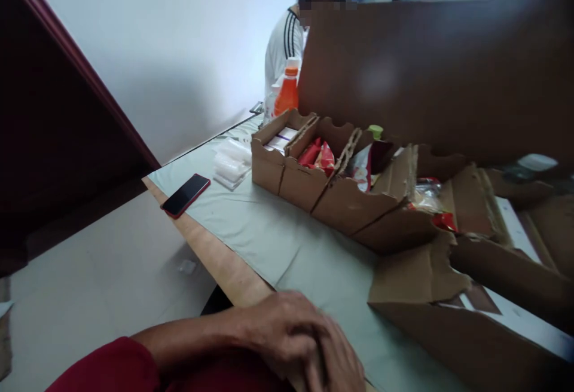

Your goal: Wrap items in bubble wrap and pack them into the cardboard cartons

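My left hand [287, 326] is at the near edge of the table, its forearm coming in from the left out of a dark red sleeve. Its fingers are bent inward and closed, and what lies inside them is hidden. Pressed against it is my right hand [343, 353], partly covered and cut off by the bottom of the view; how its fingers are set does not show clearly. No object shows in either hand. Nearest to the hands is an open cardboard box [403, 278] on the pale green tablecloth [269, 230].
A row of cardboard bins [341, 201] holds red packets [316, 154] and other packages. A phone [186, 195] lies near the left edge beside clear plastic bags [231, 162]. An orange bottle [287, 93] stands behind. A brown panel [426, 75] rises at the back; a person [282, 42] sits beyond.
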Action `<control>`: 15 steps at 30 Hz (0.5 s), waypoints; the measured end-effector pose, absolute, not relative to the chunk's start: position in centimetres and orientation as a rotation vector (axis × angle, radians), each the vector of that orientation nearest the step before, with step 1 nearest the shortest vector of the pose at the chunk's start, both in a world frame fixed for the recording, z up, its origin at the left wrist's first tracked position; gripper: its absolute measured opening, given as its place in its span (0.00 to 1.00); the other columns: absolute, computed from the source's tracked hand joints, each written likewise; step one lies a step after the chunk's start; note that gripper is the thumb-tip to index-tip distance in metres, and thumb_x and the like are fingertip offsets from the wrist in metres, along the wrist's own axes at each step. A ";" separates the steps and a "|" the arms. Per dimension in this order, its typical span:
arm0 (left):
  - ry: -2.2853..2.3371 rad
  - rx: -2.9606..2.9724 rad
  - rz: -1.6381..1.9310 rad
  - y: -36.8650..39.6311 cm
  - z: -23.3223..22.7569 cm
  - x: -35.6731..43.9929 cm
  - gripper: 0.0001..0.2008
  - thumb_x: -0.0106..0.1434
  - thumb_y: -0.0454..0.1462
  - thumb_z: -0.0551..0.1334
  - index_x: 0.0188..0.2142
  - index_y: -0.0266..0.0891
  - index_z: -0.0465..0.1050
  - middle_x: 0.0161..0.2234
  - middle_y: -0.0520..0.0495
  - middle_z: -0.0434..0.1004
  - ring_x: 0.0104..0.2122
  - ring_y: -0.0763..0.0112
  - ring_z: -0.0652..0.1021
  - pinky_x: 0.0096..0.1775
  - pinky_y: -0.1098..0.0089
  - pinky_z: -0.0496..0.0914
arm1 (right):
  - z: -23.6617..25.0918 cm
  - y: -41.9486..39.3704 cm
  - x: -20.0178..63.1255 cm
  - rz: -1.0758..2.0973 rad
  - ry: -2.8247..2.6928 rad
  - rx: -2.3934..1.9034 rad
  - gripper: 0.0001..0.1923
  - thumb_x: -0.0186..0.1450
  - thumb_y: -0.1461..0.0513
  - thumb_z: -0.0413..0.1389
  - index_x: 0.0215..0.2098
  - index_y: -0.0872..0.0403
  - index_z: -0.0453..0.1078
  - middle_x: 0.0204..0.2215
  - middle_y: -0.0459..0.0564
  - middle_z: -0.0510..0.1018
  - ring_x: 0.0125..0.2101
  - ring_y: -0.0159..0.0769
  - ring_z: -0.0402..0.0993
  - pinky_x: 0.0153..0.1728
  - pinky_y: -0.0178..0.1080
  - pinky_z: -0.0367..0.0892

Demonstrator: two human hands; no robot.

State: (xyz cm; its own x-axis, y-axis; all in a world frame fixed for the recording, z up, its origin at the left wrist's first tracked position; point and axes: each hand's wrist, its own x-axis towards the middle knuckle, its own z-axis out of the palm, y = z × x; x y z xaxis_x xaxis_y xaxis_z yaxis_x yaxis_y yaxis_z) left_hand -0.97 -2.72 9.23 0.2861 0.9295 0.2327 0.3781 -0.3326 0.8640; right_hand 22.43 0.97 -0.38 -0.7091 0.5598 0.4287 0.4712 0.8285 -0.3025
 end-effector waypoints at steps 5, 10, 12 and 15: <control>2.164 1.594 1.275 -0.8 10.4 -15.2 0.15 0.62 0.35 0.62 0.48 0.42 0.80 0.48 0.42 0.84 0.49 0.59 0.82 0.54 0.60 0.76 | 1.5 1.4 16.4 0.280 -2.517 -0.599 0.20 0.70 0.60 0.56 0.60 0.47 0.73 0.56 0.53 0.81 0.54 0.51 0.80 0.48 0.50 0.78; 2.554 1.335 1.305 3.0 10.7 -27.2 0.20 0.61 0.32 0.61 0.53 0.35 0.76 0.57 0.32 0.75 0.60 0.45 0.72 0.64 0.43 0.63 | 1.1 2.7 16.6 0.283 -2.515 -0.626 0.15 0.71 0.60 0.56 0.54 0.49 0.77 0.54 0.54 0.82 0.53 0.50 0.81 0.48 0.49 0.79; 2.616 1.308 1.270 4.6 10.5 -29.3 0.24 0.58 0.30 0.62 0.55 0.34 0.75 0.62 0.31 0.70 0.64 0.41 0.67 0.65 0.41 0.59 | 1.0 2.8 16.8 0.295 -2.518 -0.630 0.15 0.71 0.61 0.55 0.53 0.49 0.78 0.54 0.54 0.82 0.53 0.50 0.81 0.47 0.49 0.79; 2.611 1.380 1.203 6.6 10.3 -30.7 0.25 0.53 0.27 0.64 0.52 0.39 0.78 0.67 0.36 0.65 0.69 0.41 0.60 0.67 0.41 0.55 | 1.1 2.8 16.9 0.308 -2.504 -0.640 0.15 0.71 0.60 0.55 0.53 0.48 0.78 0.53 0.54 0.83 0.52 0.50 0.81 0.46 0.49 0.80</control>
